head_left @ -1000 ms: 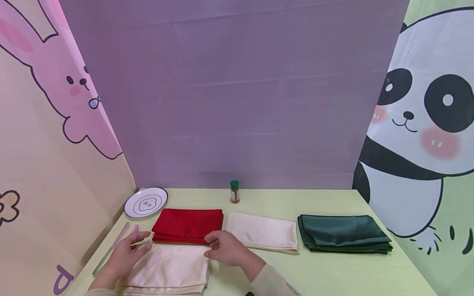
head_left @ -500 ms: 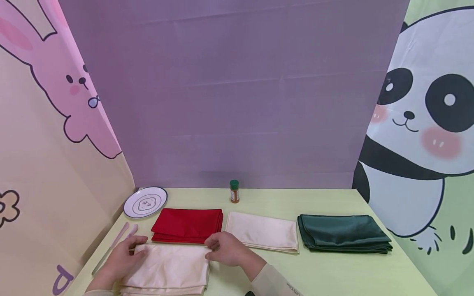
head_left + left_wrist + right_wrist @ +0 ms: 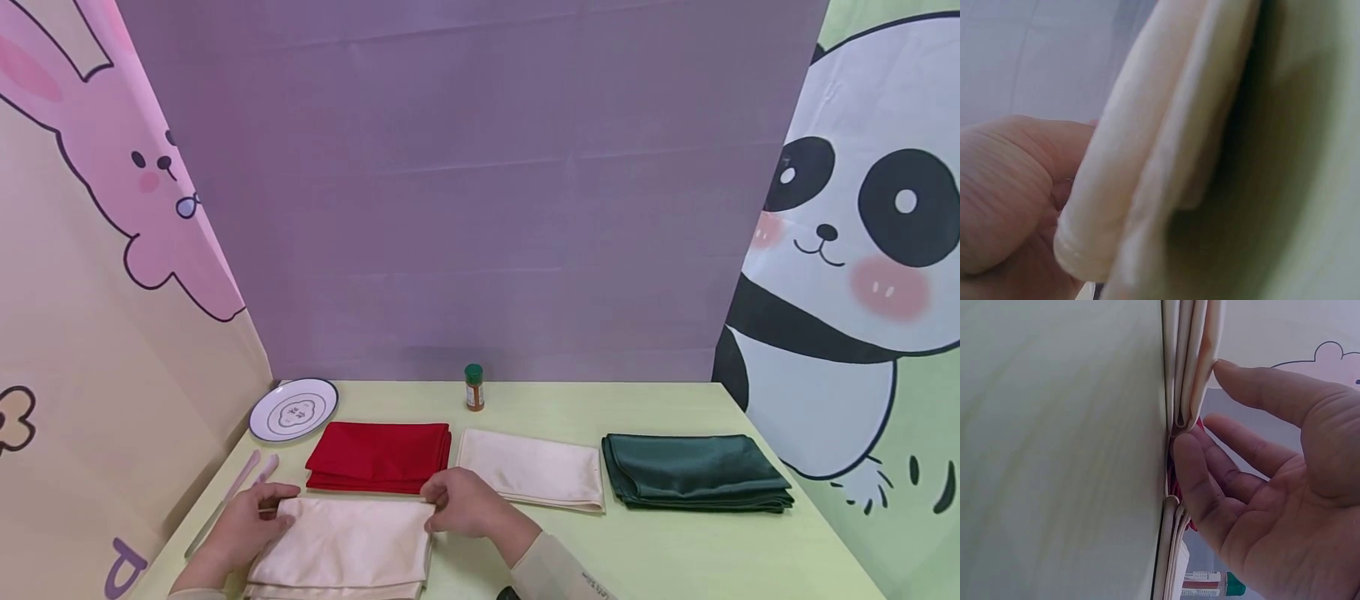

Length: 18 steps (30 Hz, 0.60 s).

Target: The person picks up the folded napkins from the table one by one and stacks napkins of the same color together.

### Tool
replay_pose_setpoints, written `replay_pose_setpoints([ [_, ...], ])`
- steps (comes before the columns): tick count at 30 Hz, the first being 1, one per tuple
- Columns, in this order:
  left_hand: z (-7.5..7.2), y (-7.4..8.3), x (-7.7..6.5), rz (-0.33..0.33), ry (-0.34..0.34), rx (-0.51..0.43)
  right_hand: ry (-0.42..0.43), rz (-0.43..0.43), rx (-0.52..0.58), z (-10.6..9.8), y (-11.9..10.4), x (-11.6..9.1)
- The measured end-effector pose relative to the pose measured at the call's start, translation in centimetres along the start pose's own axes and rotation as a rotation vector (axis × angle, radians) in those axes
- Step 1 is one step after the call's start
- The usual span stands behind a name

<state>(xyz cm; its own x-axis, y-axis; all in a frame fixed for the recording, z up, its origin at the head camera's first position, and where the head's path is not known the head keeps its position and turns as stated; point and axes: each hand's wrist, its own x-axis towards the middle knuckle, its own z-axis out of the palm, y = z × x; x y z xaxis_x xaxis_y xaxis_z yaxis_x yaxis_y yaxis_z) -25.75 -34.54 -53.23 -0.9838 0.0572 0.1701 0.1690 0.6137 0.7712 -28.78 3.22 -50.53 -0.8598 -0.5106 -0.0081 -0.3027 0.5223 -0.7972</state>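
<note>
One purple backdrop [image 3: 480,183] stood behind one pale surface [image 3: 637,550], with one panda figure [image 3: 885,242] at right and one rabbit figure [image 3: 142,175] at left. Four folded cloths lay on the surface: a near cream cloth [image 3: 345,542] at front left, a dark green cloth [image 3: 693,471] at far right, a red cloth [image 3: 378,454] just beyond the near one, and a second cream cloth [image 3: 528,468] between red and green. One plate [image 3: 293,410] sat at back left. Two hands were at the near cream cloth's far corners: the right hand [image 3: 468,504], thumb and fingers apart, touched one; the left hand [image 3: 251,525] was at the other, its fingertips partly hidden, so whether it pinched could not be told. Two pink-handled utensils [image 3: 222,504] lay beyond it. One green-capped bottle [image 3: 474,388] stood upright at the back.
</note>
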Motion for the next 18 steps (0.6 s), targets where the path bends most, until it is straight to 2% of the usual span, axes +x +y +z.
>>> replay_pose_setpoints([
  [8, -0.10, 0.11, -0.07, 0.004, 0.014, 0.077, -0.002, 0.006, -0.017, -0.11, 0.16, 0.12],
  [18, -0.03, 0.26, -0.13, -0.002, 0.025, 0.097, -0.012, 0.003, 0.000, -0.17, 0.62, 0.27],
])
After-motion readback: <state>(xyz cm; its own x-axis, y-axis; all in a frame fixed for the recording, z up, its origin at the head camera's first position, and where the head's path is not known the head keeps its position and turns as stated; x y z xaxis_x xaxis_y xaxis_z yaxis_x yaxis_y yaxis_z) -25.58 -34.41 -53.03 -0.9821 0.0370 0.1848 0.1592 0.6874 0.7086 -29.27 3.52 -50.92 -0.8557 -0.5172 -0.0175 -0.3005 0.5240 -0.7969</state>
